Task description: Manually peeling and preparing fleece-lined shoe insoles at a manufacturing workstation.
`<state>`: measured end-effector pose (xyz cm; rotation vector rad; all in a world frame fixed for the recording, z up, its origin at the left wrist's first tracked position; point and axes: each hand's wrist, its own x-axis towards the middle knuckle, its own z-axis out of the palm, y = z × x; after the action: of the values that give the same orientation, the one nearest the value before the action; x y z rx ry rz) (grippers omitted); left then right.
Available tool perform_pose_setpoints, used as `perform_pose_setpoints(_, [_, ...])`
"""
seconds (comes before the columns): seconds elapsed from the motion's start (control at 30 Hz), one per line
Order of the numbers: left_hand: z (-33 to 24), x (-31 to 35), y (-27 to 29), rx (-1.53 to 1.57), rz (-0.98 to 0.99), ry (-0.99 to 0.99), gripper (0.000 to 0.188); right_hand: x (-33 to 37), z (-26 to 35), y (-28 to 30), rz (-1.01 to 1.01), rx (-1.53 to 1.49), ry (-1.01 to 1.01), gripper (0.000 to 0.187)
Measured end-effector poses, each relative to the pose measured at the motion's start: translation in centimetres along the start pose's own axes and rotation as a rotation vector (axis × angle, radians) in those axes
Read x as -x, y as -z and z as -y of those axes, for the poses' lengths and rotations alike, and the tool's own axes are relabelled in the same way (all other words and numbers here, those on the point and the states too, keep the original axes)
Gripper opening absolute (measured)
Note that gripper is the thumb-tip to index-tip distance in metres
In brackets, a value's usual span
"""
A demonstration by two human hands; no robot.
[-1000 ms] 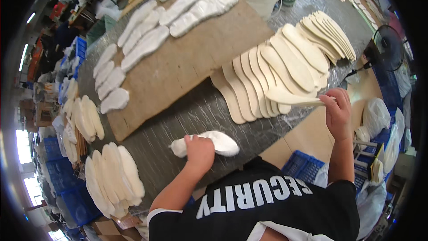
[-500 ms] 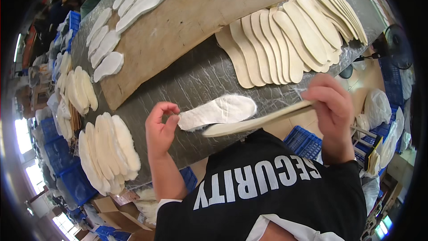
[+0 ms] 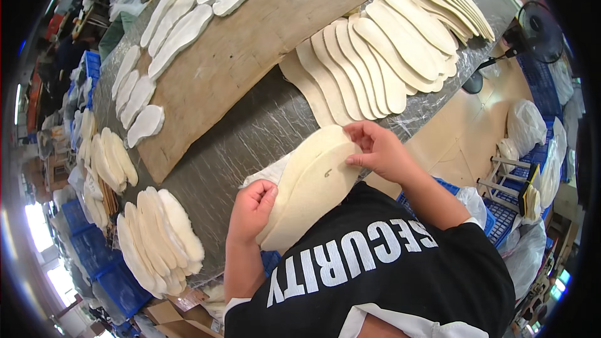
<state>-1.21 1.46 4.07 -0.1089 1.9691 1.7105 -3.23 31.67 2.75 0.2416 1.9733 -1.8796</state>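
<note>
Two overlapping cream felt insoles (image 3: 316,191) are held in front of me, their flat faces turned up. The front one bears a small handwritten mark. My left hand (image 3: 251,211) pinches their left edge, thumb on top. At the far right end, my right hand (image 3: 374,150) grips them between thumb and fingers. Behind them on the table lies a white fleecy insole (image 3: 270,171), mostly covered by the held ones. A fanned row of cream insoles (image 3: 350,69) rests farther off, beyond my right hand.
A brown board (image 3: 219,69) crosses the dark table (image 3: 225,150), with white insoles (image 3: 181,40) along its far and left sides. Fleecy insoles (image 3: 159,238) are piled at the left. A black fan (image 3: 539,31) and blue crates (image 3: 498,219) stand on the right.
The cream insoles, earlier edge-on in my right hand, now face up and are fanned slightly apart. My right hand came inward; my left hand left the white insole's end and took their edge.
</note>
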Motion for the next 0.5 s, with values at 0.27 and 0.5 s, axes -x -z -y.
perform_pose_setpoints(0.27, [-1.3, -0.4, -1.9, -0.182, 0.137, -0.002, 0.02, 2.1, 1.1, -1.2, -0.164, 0.512, 0.455, 0.04])
perform_pose_setpoints(0.5, [-1.7, -1.2, -1.6, 0.089, -0.36, -0.033, 0.024, 2.8, 1.5, -0.1, -0.072, 0.681, 0.624, 0.037])
